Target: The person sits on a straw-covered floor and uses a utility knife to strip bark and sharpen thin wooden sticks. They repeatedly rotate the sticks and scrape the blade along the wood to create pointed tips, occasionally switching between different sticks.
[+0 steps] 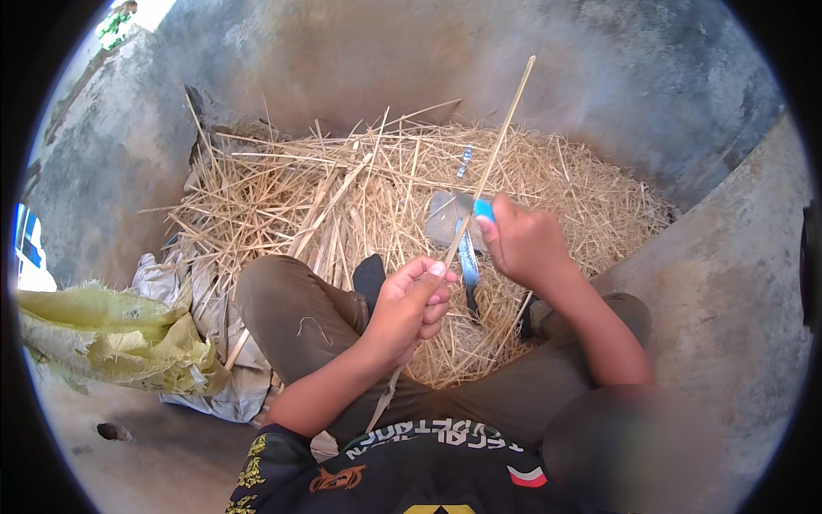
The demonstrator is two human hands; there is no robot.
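My left hand [409, 307] is closed around the lower part of a long, thin bamboo-like strip [507, 128], thumb on top. The strip slants up and away to the right, and its lower end trails below the hand toward my lap. Closed in my right hand [529, 242] is a small knife with a blue handle [483, 209]; its short grey blade points left and meets the strip. Beneath the strip a blue, saw-like tool [467, 261] with a dark end lies on the shavings, next to a flat grey stone [443, 219].
A heap of pale shavings [548, 180] spreads between my crossed legs and the concrete wall [385, 64]. Longer split strips [257, 184] pile at its left. A small blue-and-white object [465, 160] lies on the heap. Beside my left knee is a frayed yellow sack [111, 338].
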